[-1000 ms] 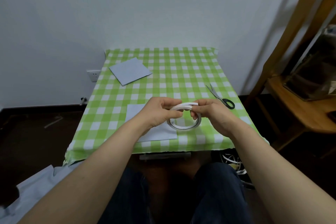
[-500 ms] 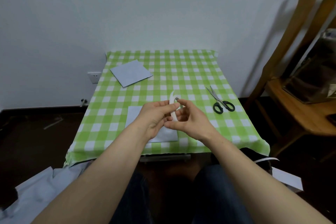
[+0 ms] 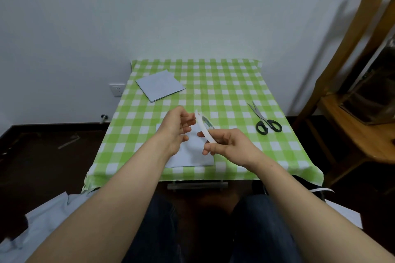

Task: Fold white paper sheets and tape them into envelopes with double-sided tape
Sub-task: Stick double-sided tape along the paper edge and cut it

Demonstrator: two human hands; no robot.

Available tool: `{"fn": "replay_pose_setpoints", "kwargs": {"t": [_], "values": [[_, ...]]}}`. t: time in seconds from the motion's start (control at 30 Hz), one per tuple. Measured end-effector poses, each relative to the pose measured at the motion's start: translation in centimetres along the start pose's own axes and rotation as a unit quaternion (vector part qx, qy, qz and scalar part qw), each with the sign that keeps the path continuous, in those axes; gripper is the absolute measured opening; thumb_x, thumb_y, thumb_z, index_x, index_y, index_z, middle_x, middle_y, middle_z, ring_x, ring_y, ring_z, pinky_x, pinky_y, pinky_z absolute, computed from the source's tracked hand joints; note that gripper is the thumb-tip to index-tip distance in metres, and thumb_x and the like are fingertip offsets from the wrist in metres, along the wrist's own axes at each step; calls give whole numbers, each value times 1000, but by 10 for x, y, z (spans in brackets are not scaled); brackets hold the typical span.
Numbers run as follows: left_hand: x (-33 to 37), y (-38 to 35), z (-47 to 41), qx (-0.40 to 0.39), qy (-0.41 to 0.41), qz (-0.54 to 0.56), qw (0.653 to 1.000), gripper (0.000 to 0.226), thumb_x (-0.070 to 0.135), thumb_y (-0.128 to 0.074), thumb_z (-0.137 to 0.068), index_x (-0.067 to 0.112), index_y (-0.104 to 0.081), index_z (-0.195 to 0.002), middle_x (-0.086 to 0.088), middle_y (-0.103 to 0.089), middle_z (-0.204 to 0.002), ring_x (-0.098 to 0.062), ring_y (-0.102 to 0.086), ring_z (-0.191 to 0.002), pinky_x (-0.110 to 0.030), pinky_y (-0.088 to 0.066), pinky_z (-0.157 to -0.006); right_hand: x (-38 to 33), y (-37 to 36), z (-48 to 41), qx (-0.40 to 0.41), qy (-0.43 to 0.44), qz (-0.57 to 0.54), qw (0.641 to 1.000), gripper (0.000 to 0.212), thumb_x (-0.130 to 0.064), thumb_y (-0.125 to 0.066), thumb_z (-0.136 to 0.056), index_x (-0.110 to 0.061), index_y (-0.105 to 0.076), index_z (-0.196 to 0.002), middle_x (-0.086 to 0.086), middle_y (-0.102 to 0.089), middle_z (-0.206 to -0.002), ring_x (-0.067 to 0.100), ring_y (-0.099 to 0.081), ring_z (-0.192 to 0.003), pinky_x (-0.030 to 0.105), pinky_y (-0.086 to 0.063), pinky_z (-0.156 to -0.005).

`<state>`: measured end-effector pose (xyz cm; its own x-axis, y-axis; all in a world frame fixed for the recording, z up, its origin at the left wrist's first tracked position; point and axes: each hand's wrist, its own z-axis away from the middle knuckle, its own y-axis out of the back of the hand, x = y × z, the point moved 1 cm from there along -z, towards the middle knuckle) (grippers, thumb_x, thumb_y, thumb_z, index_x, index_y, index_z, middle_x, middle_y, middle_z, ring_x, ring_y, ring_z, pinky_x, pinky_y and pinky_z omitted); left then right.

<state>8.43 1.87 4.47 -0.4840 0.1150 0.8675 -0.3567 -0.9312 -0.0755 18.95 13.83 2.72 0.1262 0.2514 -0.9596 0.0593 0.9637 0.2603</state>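
My right hand [image 3: 226,145] holds a roll of white double-sided tape [image 3: 204,127] edge-on above the table, pinching its lower rim. My left hand [image 3: 176,130] hovers just left of the roll with loosely curled fingers. Its fingertips are close to the roll's upper rim, and no grip on the roll shows. Under both hands a folded white paper sheet [image 3: 192,156] lies flat near the table's front edge. A second folded white paper [image 3: 160,87] lies at the far left of the table.
Black-handled scissors [image 3: 266,123] lie at the right on the green checked tablecloth [image 3: 224,92]. A wooden chair [image 3: 352,113] stands to the right. White sheets lie on the floor at the left [image 3: 42,224] and right [image 3: 344,213].
The roll has turned from flat to edge-on. My left hand has let go of it and the right hand alone holds it, a little higher and further right.
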Motion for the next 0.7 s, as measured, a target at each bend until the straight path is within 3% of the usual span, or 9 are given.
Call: {"fn": "replay_pose_setpoints", "kwargs": {"t": [0.13,0.23,0.43,0.57,0.63,0.7], "values": [[3,3,-3,1,-14,13,1000,42,20,-38,-80,3,-71,-101,-5,-66,-95,-14,-43,-70,-25,-33,-56,0,1,0,-5,-3,1,1000,25,-4,-60,-90,-17,-65,-111,0,-68,-74,6,-61,-85,22,-51,-83],[3,5,-5,7,-20,19,1000,34,21,-40,-82,7,-70,-89,-3,-66,-89,-14,-44,-67,-25,-32,-55,2,2,-1,-5,-8,2,1000,24,-5,-61,-90,-20,-65,-109,1,-68,-74,10,-60,-84,27,-51,-85],[0,10,-9,28,-41,14,999,8,20,-61,-80,16,-64,-74,4,-61,-74,-11,-47,-63,-24,-33,-54,4,1,-1,-2,-29,6,1000,24,-7,-62,-90,-20,-65,-109,1,-69,-73,12,-60,-85,32,-50,-92],[0,11,-11,38,-49,33,998,8,18,-66,-80,15,-62,-74,3,-60,-72,-11,-48,-61,-24,-32,-52,3,3,-2,7,-50,10,999,20,-10,-64,-88,-23,-68,-104,-1,-70,-68,6,-63,-88,38,-45,-99],[0,11,-12,42,-52,40,997,10,17,-65,-81,15,-61,-72,3,-59,-71,-11,-47,-61,-23,-32,-52,1,5,-3,11,-55,27,998,16,-12,-64,-88,-18,-71,-102,-7,-68,-60,3,-62,-90,33,-43,-97],[0,11,-12,45,-49,48,997,12,17,-62,-82,15,-60,-70,3,-58,-70,-10,-46,-60,-23,-32,-52,-2,8,-4,20,-58,27,998,17,-11,-62,-89,-13,-70,-103,-8,-63,-52,0,-62,-78,24,-42,-91]]}}
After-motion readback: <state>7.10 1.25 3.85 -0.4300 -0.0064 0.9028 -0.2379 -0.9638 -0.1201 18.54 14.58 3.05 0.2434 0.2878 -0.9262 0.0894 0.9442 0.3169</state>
